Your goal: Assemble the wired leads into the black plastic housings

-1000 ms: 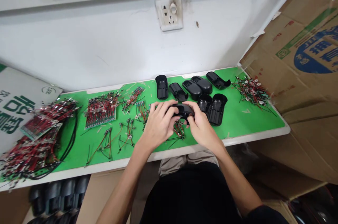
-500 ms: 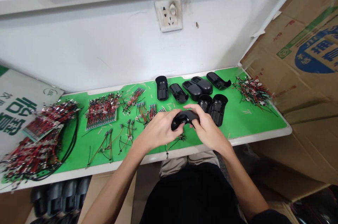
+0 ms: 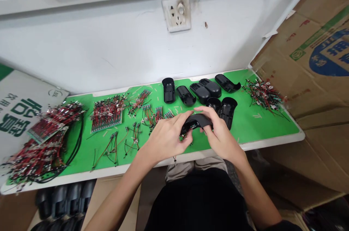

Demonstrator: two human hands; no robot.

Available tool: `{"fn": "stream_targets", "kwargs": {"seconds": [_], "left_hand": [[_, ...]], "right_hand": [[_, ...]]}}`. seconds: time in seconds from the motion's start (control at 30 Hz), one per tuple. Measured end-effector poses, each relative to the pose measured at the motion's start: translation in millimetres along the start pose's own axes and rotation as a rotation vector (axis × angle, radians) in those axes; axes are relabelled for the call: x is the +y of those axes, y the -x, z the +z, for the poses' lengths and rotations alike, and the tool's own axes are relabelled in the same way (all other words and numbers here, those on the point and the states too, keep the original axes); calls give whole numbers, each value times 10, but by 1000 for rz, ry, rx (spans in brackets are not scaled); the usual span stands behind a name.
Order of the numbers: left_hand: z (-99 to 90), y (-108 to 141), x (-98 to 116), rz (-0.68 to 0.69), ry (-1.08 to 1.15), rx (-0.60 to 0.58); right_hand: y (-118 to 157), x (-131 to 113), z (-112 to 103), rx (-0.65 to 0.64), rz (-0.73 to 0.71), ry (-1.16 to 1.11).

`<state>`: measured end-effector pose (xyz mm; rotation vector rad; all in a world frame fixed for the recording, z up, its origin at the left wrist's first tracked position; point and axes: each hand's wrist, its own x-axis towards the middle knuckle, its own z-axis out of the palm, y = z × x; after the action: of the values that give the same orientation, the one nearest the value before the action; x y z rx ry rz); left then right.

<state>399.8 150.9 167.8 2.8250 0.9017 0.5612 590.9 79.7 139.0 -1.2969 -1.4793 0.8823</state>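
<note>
Between my two hands is a curved black plastic shell (image 3: 200, 118), held above the front part of the green mat (image 3: 191, 148). My left hand (image 3: 170, 133) grips its left end, fingers over the top and thumb below. Around its right end, my right hand (image 3: 218, 131) is closed, index finger along the upper edge. The shell's hollow side faces me, and small parts inside it are too dark to make out. Just behind my right hand lie open black shells (image 3: 228, 109). Wired circuit boards (image 3: 159, 113) lie behind my left hand.
Several black casings (image 3: 208, 89) sit at the back of the mat. Bundles of red-wired boards (image 3: 107, 113) and a larger heap (image 3: 46, 144) lie to the left, another wire pile (image 3: 264, 94) at the right. Cardboard (image 3: 305, 114) borders the right; a box of black shells (image 3: 65, 202) stands below.
The black shell has been tilted so its hollow side faces me more. My left thumb and fingers have shifted around its left end. The camera view has moved slightly.
</note>
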Motion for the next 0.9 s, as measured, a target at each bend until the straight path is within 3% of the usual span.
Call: {"fn": "stream_targets", "kwargs": {"seconds": [0.3,0.63,0.9], "left_hand": [[-57,-21,41,-4,19,-4],[-54,-73,-10,-31,215,-144],[-15,-80,-13,-17,185,-184]], "right_hand": [[47,-20,-17,-8,-32,34],[80,39,-40,-51,15,137],[103,101,-32,-37,48,139]]}}
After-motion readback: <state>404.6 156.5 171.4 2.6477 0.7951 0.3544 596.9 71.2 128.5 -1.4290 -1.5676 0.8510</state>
